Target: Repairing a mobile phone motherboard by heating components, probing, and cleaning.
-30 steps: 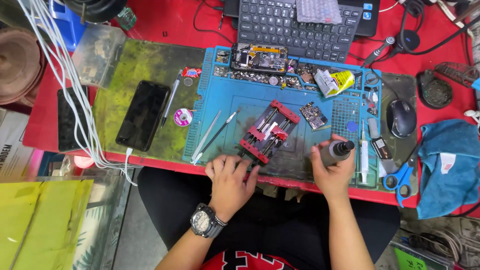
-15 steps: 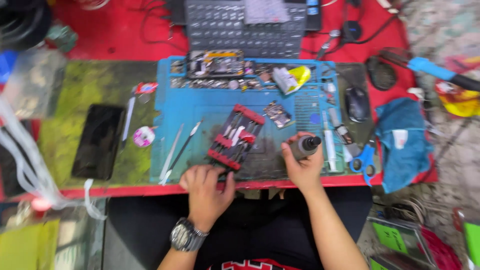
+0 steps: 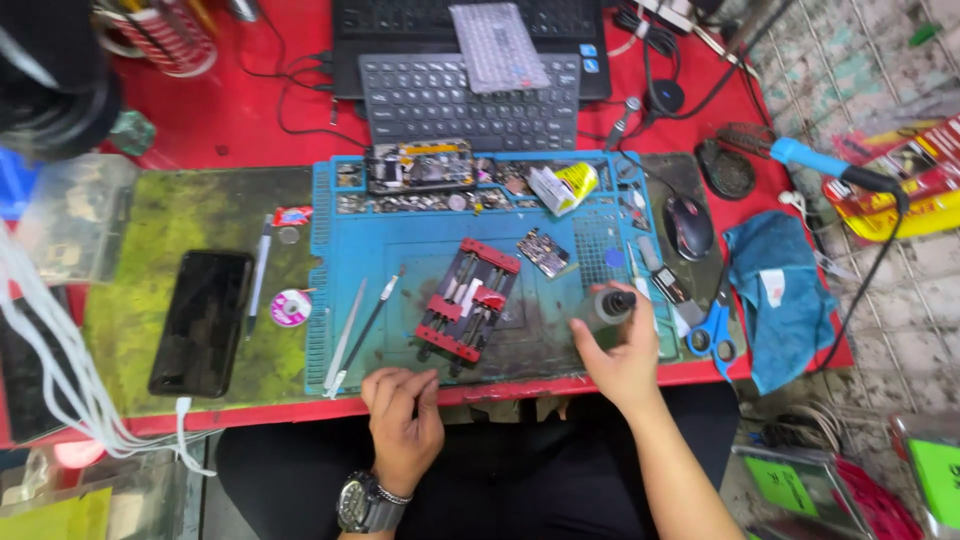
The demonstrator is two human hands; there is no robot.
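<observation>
My right hand point(image 3: 622, 358) grips a small grey bottle with a black cap point(image 3: 607, 306), held upright over the right part of the blue work mat point(image 3: 400, 262). My left hand point(image 3: 403, 418), with a wristwatch on its wrist, rests at the mat's front edge with its fingers curled and nothing in it. Just beyond both hands a red and black circuit board clamp point(image 3: 467, 300) lies on the mat. Two thin tools point(image 3: 358, 325) lie left of the clamp, close to my left hand.
A black phone point(image 3: 201, 322) lies on the green mat at the left. Blue scissors point(image 3: 712, 338), a mouse point(image 3: 689, 226) and a blue cloth point(image 3: 785, 290) sit at the right. A keyboard point(image 3: 462, 100) lies behind the mat, white cables point(image 3: 60, 360) hang at far left.
The head camera has shifted, so the table sits differently in view. My right hand still holds the bottle, lifted slightly; my left hand has drawn back toward the mat's front edge.
</observation>
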